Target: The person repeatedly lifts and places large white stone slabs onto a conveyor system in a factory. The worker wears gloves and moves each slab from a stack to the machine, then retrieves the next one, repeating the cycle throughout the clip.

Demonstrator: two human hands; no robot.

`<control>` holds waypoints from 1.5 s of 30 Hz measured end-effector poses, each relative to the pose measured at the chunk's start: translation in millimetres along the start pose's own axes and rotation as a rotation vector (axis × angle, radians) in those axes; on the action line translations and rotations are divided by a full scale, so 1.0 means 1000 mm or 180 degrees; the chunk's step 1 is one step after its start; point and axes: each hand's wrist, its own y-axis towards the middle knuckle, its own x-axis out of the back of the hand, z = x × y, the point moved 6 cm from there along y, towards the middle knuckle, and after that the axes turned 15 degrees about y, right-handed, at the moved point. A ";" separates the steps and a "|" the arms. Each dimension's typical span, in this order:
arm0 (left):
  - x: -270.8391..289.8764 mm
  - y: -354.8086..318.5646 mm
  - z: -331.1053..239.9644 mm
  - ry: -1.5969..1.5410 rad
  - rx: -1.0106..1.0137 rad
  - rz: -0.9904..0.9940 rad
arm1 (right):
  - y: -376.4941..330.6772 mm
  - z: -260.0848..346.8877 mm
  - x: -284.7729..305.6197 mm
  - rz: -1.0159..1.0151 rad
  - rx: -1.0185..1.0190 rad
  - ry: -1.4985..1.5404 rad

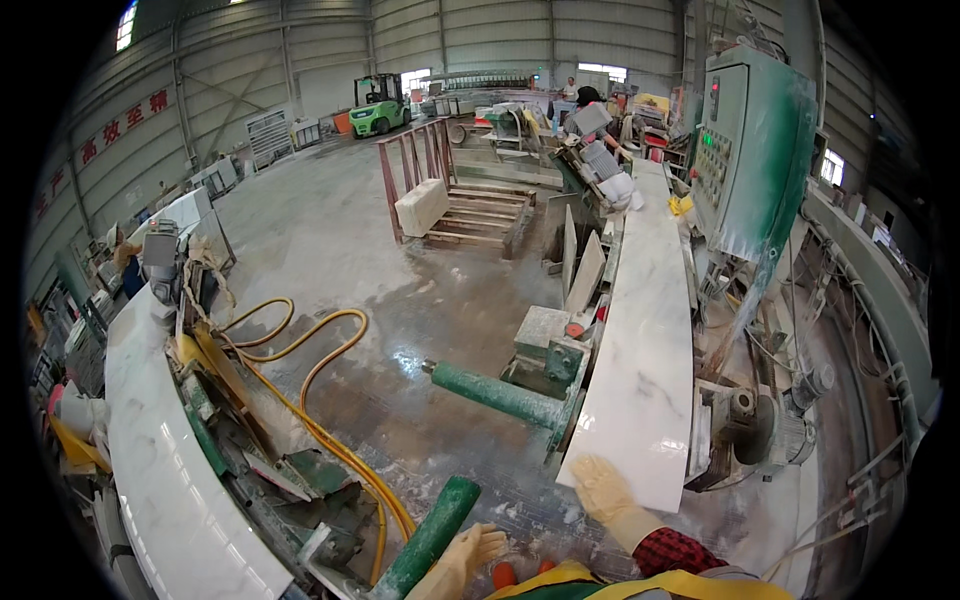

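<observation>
A long white slab with grey veins (645, 330) runs away from me on the right, lying on a machine line. My right hand (603, 488), in a cream rubber glove below a red checked sleeve, rests fairly flat on the slab's near end, at its left corner. My left hand (478, 547), gloved alike, is held low beside a green roller (435, 530), its fingers stretched out and nothing in them. Whether it touches the roller I cannot tell. Another green roller (500, 393) sticks out leftward from the slab's machine.
Yellow hoses (335, 440) loop over the wet floor. Another white slab (165, 460) curves along the left. A green control cabinet (745, 150) and motors flank the line's right side. Farther off are a pallet (480, 215) with a white block, a green forklift (378, 110) and people.
</observation>
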 end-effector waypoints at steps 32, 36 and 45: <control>0.061 -0.277 0.124 0.0053 -0.0286 -0.1733 | -0.230 -0.007 -0.089 -0.0657 -0.1123 0.0722; 0.111 -0.323 0.124 0.0551 -0.0863 -0.1891 | -0.163 0.152 -0.151 -0.0325 -0.0084 0.1513; 0.335 -0.538 0.225 0.1291 -0.1651 -0.4605 | -0.085 0.458 -0.202 -0.0213 0.1935 0.1569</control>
